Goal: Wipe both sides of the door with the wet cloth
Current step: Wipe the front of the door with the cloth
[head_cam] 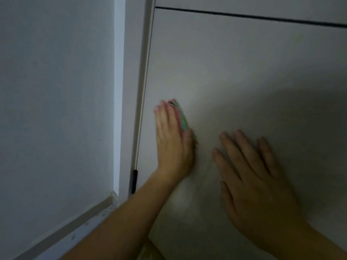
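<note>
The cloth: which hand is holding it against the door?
The left hand presses the green cloth against the door; the right hand lies flat on the door without one.

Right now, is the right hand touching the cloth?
Apart. The head view shows a strip of bare door between the right hand and the cloth, which the left hand presses flat.

A grey wall (56, 91) fills the left. A white strip (119, 91) runs up its edge and a skirting board (62, 231) along its bottom. A small black part (134, 182), maybe a hinge, sits low. The light is dim.
</note>
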Motion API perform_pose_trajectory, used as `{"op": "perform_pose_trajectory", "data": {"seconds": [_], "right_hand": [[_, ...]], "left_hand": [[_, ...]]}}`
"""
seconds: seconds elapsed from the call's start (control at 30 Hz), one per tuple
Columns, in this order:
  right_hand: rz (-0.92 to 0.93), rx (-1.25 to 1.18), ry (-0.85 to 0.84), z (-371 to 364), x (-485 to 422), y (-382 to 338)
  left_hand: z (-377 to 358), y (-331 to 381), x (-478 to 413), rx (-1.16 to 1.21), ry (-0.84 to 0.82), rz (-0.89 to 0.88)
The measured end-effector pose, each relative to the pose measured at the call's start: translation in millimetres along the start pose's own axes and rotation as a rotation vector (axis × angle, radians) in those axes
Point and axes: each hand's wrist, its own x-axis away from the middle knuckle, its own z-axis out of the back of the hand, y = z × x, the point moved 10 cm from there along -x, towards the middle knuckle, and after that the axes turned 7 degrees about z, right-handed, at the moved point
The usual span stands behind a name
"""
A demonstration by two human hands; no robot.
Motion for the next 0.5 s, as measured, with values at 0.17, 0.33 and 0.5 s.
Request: {"op": "perform_pose_trajectory", "data": {"seconds": [0.17,0.33,0.5], "right_hand": [[-0.003,0.026,0.020,-5,0,-8],[0.029,0.010,0.006,-13,1,-19],[0.060,0.014,-0.036,-29,1,-35]], "left_hand": [[-26,36,69,-0.106,-0.119,-0.472],[7,-56,-5,-0.023,-0.013,0.058],[-21,-36,56,0.047,-0.129,-0.046]]}}
